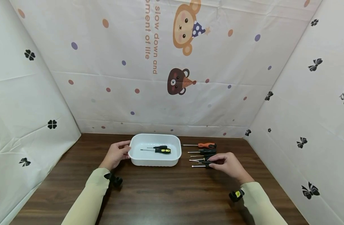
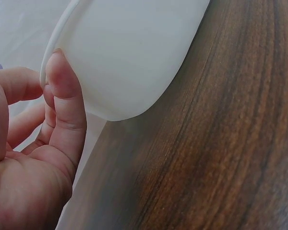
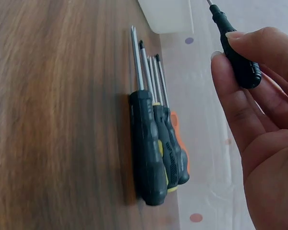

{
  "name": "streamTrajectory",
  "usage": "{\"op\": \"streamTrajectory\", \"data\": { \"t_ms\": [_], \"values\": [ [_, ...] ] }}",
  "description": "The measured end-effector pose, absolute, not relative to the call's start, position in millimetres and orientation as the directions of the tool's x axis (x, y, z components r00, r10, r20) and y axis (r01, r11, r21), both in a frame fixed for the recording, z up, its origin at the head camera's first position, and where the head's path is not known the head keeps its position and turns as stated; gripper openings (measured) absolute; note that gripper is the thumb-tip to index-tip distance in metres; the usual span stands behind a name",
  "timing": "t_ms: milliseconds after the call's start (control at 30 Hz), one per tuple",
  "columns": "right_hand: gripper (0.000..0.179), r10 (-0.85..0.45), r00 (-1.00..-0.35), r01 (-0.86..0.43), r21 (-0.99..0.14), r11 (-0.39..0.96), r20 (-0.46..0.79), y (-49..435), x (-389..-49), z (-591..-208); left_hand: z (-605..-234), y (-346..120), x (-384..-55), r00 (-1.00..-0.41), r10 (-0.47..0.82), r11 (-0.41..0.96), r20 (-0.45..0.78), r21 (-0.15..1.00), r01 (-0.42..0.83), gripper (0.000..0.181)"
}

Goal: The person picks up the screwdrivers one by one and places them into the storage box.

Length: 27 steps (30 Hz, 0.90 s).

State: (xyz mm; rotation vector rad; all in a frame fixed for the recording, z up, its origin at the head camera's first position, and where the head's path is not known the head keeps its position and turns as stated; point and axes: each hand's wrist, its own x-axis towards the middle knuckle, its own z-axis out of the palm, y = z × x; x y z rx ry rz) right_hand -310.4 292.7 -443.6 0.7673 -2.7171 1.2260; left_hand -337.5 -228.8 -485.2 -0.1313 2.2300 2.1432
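Observation:
At the left end of a white plastic tub [image 1: 156, 162], my left hand [image 1: 117, 153] pinches the rim between thumb and fingers. Inside the tub lie a black-and-yellow screwdriver [image 1: 162, 151] and a smaller dark one [image 1: 160, 147] behind it. My right hand [image 1: 227, 163] holds a small black screwdriver [image 3: 239, 62] by its handle, thumb against fingertips, its shaft pointing toward the tub. In the right wrist view it is raised apart from the other screwdrivers. Below that hand, several screwdrivers lie side by side on the table, the nearest with a thick black handle [image 3: 150, 158].
An orange-handled screwdriver [image 1: 206, 145] is the farthest of the row, just right of the tub. Dark wood-grain tabletop [image 1: 160, 197] runs toward me. Printed white sheets [image 1: 149, 103] hang behind the table and along both sides.

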Motion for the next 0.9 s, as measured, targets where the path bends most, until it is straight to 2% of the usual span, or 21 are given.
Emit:
{"op": "streamTrajectory", "data": {
  "t_ms": [333, 900],
  "values": [
    [0.022, -0.426, -0.863, -0.472, -0.737, 0.484, 0.273, 280.7, -314.1, -437.3, -485.5, -228.5, -336.5, -0.996, -0.028, 0.040, -0.082, 0.996, -0.083, 0.050],
    [0.024, -0.348, -0.893, -0.429, -0.776, 0.462, 0.286, 249.2, -317.9, -429.5, -484.1, -227.9, -335.3, -0.997, -0.027, 0.044, -0.078, 0.996, -0.079, 0.049]
  ]
}}
